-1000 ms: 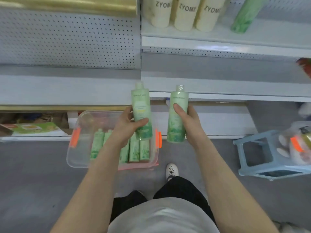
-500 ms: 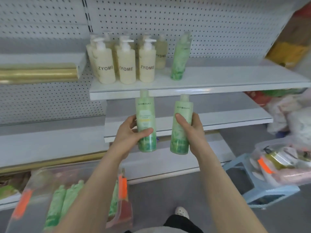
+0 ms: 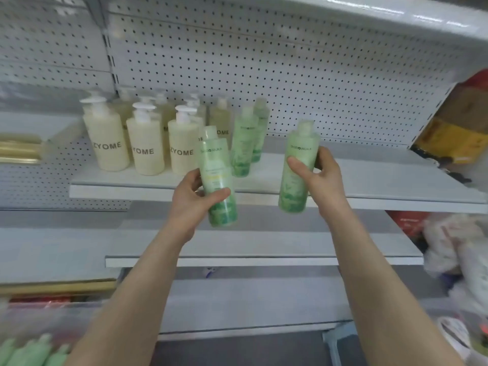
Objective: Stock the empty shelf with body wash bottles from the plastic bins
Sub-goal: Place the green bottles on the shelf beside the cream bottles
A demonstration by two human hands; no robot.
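My left hand (image 3: 194, 198) grips a green body wash bottle (image 3: 217, 170) upright in front of the white shelf (image 3: 369, 180). My right hand (image 3: 320, 177) grips a second green bottle (image 3: 297, 178), tilted a little to the right, at the shelf's front edge. Two more green bottles (image 3: 244, 146) stand on the shelf, one behind the other, next to the cream pump bottles. The clear plastic bin (image 3: 39, 336) at the bottom left holds several green bottles lying side by side.
Several cream ZYOME pump bottles (image 3: 144, 146) fill the shelf's left part. The shelf right of the green bottles is bare up to a yellow carton (image 3: 454, 138). A lower white shelf (image 3: 264, 260) juts out below. Bags (image 3: 454, 247) and a blue stool (image 3: 340, 342) sit at the right.
Both hands have risen from the bin to shelf height with their bottles, and moved apart. My view has lifted toward the shelf.
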